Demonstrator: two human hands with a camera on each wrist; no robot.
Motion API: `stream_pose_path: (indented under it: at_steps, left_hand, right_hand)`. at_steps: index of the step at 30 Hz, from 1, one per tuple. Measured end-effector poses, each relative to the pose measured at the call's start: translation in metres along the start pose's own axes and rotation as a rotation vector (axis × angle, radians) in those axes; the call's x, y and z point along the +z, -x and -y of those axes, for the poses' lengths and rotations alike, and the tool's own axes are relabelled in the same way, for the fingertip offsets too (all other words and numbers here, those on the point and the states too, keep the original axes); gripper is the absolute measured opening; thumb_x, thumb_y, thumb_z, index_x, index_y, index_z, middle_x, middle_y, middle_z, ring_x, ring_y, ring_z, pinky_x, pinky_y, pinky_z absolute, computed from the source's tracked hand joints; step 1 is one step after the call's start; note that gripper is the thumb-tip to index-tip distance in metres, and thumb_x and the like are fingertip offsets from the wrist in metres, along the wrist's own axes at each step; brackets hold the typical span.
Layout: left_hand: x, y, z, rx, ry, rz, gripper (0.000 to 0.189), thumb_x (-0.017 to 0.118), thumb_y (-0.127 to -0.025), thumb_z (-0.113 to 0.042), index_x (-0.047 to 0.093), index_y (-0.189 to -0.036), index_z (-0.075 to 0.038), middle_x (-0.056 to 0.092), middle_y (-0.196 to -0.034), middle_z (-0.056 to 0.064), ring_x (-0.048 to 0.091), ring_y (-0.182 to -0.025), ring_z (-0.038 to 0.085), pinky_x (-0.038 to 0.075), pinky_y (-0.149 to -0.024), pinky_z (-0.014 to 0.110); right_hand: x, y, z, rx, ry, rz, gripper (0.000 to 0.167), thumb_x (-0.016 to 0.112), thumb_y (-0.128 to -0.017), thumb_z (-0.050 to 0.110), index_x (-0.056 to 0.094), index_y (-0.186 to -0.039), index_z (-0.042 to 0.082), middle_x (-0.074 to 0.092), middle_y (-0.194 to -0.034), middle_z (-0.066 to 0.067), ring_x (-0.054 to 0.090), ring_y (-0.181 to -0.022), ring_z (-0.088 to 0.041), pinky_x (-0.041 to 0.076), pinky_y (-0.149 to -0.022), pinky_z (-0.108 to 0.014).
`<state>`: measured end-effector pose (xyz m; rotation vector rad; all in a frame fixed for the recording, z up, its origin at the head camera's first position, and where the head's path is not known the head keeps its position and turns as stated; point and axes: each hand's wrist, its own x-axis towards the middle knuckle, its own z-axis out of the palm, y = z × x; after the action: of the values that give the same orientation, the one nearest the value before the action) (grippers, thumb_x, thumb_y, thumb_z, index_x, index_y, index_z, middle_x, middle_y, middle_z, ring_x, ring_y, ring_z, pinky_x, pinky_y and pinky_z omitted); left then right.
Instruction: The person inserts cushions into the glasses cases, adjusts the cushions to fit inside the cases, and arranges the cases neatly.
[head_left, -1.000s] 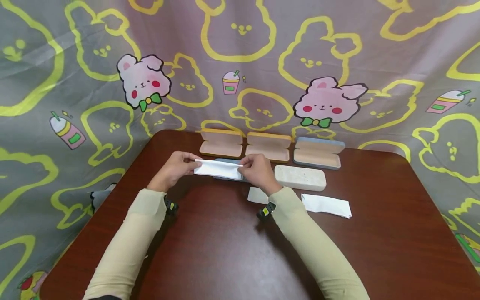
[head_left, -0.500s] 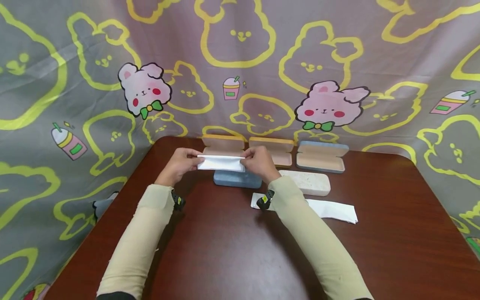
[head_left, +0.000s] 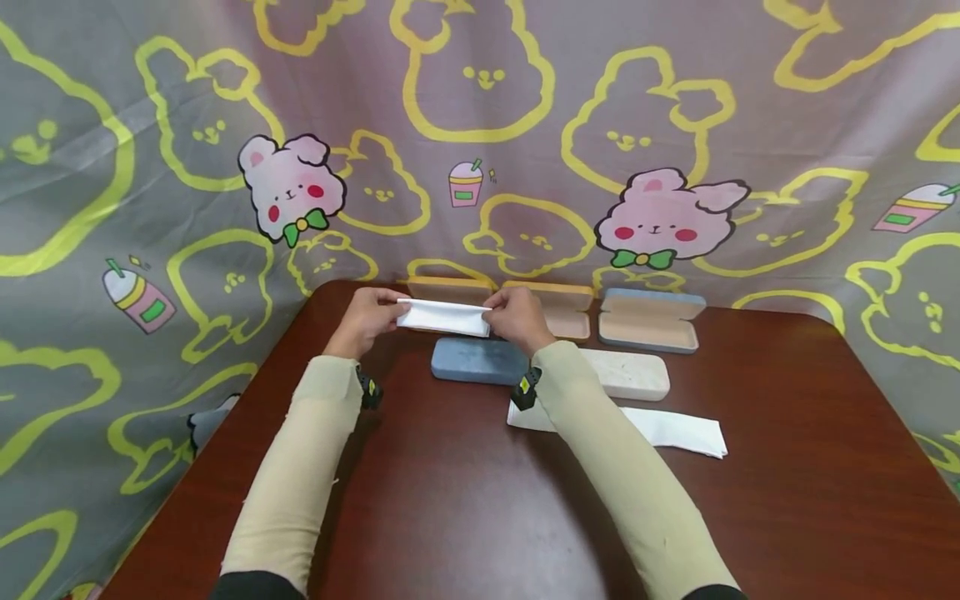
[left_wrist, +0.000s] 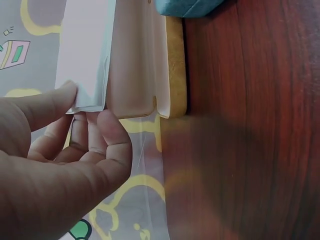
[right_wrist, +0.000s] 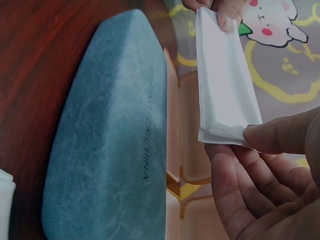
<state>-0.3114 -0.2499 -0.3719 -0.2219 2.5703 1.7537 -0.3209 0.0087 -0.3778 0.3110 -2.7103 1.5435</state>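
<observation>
A folded white cloth [head_left: 444, 318] is stretched level between both hands, above the table. My left hand [head_left: 370, 319] pinches its left end between thumb and fingers, and my right hand [head_left: 520, 318] pinches the right end. Behind and partly hidden by the cloth stands an open yellow glasses case [head_left: 450, 290]; its pale lining [left_wrist: 131, 65] shows in the left wrist view. Just in front of the cloth lies a closed blue glasses case [head_left: 478, 361], with printed lettering on it in the right wrist view. Whether the cloth touches the yellow case cannot be told.
To the right along the back stand a second open yellow case [head_left: 566, 323] and an open blue case [head_left: 648, 321]. A closed white case [head_left: 630, 373] lies partly behind the right arm. More folded white cloth [head_left: 682, 432] lies on the brown table [head_left: 450, 500]. A patterned curtain [head_left: 525, 108] hangs behind.
Both hands have carried the cloth away from me, from over the closed blue case to in front of the open yellow case. The closed blue case is now uncovered. The head view has tilted up slightly.
</observation>
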Motion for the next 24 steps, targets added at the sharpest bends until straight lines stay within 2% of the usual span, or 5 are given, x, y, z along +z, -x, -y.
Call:
stream_pose_path:
  at_steps: [5, 11, 16, 19, 24]
  left_hand:
    - [0.005, -0.008, 0.001, 0.003, 0.018, -0.041, 0.023, 0.064, -0.098, -0.006, 0.069, -0.116, 0.008, 0.062, -0.100, 0.014, 0.057, -0.072, 0.021, 0.048, -0.058, 0.022]
    - [0.009, -0.019, 0.005, 0.006, 0.035, -0.091, 0.022, 0.067, -0.096, -0.005, 0.069, -0.114, 0.008, 0.062, -0.091, 0.010, 0.055, -0.062, 0.018, 0.047, -0.055, 0.022]
    - [0.010, -0.026, 0.011, -0.034, 0.035, -0.117, 0.022, 0.069, -0.096, -0.008, 0.069, -0.114, 0.006, 0.062, -0.097, 0.011, 0.058, -0.074, 0.024, 0.053, -0.073, 0.038]
    - [0.010, -0.030, 0.014, -0.043, 0.037, -0.124, 0.023, 0.070, -0.096, -0.009, 0.070, -0.114, 0.005, 0.063, -0.102, 0.013, 0.059, -0.080, 0.026, 0.051, -0.085, 0.049]
    - [0.012, -0.036, 0.020, -0.042, 0.032, -0.131, 0.023, 0.071, -0.095, -0.011, 0.071, -0.113, 0.004, 0.063, -0.106, 0.013, 0.058, -0.083, 0.024, 0.051, -0.083, 0.045]
  right_hand:
    - [0.002, -0.009, -0.003, 0.041, 0.012, -0.003, 0.012, 0.070, -0.088, 0.007, 0.077, -0.097, 0.006, 0.071, -0.078, -0.005, 0.067, -0.068, -0.019, 0.053, -0.065, -0.035]
    - [0.006, -0.018, -0.007, 0.058, 0.016, -0.018, 0.012, 0.072, -0.088, 0.009, 0.077, -0.098, 0.006, 0.070, -0.090, -0.006, 0.063, -0.084, -0.024, 0.052, -0.072, -0.038]
    - [0.012, -0.025, -0.011, 0.068, 0.036, -0.008, 0.011, 0.073, -0.090, 0.012, 0.077, -0.099, 0.007, 0.069, -0.094, -0.007, 0.062, -0.088, -0.025, 0.052, -0.074, -0.039]
    - [0.016, -0.029, -0.013, 0.073, 0.043, 0.003, 0.011, 0.072, -0.092, 0.012, 0.076, -0.100, 0.006, 0.068, -0.091, -0.007, 0.061, -0.088, -0.025, 0.052, -0.074, -0.039]
    - [0.018, -0.034, -0.016, 0.077, 0.057, -0.009, 0.009, 0.072, -0.092, 0.010, 0.076, -0.098, 0.006, 0.068, -0.088, -0.007, 0.059, -0.088, -0.026, 0.052, -0.076, -0.040]
